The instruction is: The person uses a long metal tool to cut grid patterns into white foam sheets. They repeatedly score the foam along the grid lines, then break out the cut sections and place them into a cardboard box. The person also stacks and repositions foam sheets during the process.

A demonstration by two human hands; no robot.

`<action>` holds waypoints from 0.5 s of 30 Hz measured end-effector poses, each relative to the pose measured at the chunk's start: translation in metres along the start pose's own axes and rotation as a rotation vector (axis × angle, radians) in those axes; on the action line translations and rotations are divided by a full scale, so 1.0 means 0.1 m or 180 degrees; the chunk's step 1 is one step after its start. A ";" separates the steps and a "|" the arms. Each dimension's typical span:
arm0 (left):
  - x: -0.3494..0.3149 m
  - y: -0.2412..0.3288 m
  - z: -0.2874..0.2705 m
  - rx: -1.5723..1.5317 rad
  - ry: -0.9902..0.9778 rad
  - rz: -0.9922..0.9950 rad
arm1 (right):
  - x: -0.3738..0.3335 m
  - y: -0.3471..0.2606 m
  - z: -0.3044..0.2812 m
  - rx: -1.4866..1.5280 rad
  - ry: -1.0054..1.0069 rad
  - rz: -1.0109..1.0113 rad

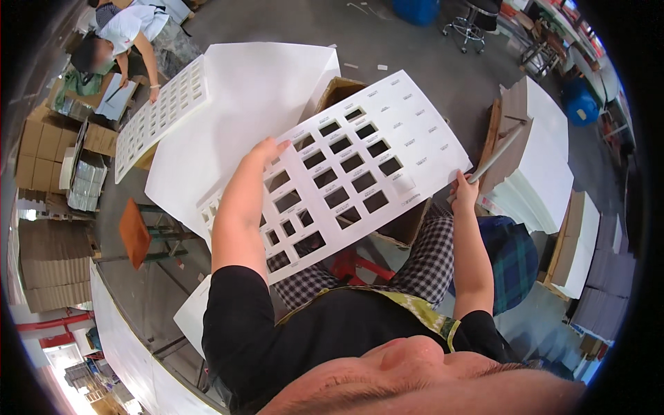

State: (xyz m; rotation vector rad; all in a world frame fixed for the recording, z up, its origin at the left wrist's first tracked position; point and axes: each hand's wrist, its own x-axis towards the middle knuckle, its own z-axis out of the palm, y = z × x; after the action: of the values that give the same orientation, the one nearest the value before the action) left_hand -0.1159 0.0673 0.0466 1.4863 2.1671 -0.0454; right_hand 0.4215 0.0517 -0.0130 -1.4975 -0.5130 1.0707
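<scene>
A large white board (432, 162) slants above my lap, with several rectangular cut-outs and rows of small print across it. My left hand (265, 153) reaches over it and grips its far edge, a finger stretched along the surface. At the board's right corner, my right hand (462, 191) is closed around a long, thin, grey stick-like tool (499, 151) that points away to the right. Whether this hand also pinches the corner is hard to see. Behind the board stands a white sheet-covered surface (256, 86), with an open cardboard box (339, 90) partly hidden beneath.
Stacked white boards (529, 187) stand close on my right. A second cut-out board (162, 117) leans at the left, near another person (138, 31) bending over. An orange stool (133, 234) and cardboard boxes (41, 152) are also left. A wheeled chair (470, 28) stands far off.
</scene>
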 end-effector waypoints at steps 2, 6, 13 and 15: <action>0.37 -0.25 0.27 0.0423 0.0779 0.0153 | 0.04 0.04 -0.02 -0.0058 -0.0092 0.0115; 0.25 0.98 0.15 -0.0509 0.1105 0.1765 | 0.00 0.06 -0.05 -0.0122 -0.0070 0.0074; 0.41 2.13 0.76 0.0959 0.0619 0.0980 | -0.24 -0.17 -0.01 -0.0394 0.0104 -0.0367; 0.47 2.12 0.83 0.0978 0.0442 0.0823 | -0.36 -0.25 -0.17 -0.0584 0.0085 -0.0323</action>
State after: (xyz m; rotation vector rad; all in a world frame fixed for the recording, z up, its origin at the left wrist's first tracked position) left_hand 0.0896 0.1678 0.0076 1.9870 2.1266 -0.1988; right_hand 0.4244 0.0189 0.0213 -1.6254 -0.6760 0.9436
